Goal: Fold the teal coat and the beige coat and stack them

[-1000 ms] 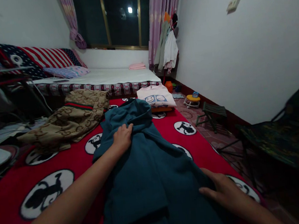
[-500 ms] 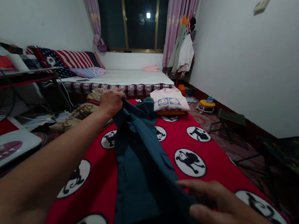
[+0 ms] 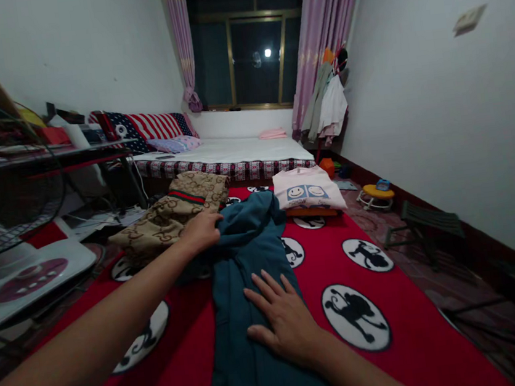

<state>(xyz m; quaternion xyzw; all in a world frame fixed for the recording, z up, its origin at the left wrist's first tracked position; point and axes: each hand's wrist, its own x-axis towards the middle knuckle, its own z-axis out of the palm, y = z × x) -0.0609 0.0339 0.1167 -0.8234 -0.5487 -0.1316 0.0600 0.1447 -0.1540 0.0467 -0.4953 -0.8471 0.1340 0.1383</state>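
Note:
Dark teal trousers (image 3: 252,268) lie lengthwise, one leg over the other, on a red blanket (image 3: 299,312) with black monkey figures in white circles. My left hand (image 3: 202,231) is closed on the cloth at their far left edge, near the bunched top end. Halfway down, my right hand (image 3: 280,314) rests flat on the trousers with its fingers spread. Just beyond my left hand is a tan patterned garment (image 3: 171,209) with a green and red stripe. A folded pale pink shirt (image 3: 308,188) lies at the far right on an orange folded piece.
A bed (image 3: 229,153) stands under the window. To the left are a cluttered desk (image 3: 44,158), a fan (image 3: 7,197) and a white appliance (image 3: 30,281). A yellow stool (image 3: 376,192) and a dark folding stool (image 3: 428,220) stand on the floor at right.
My right hand has moved from the trousers' lifted right side to lie flat on their middle. The raised cloth has come down flat, and my left hand is lower. The view has shifted.

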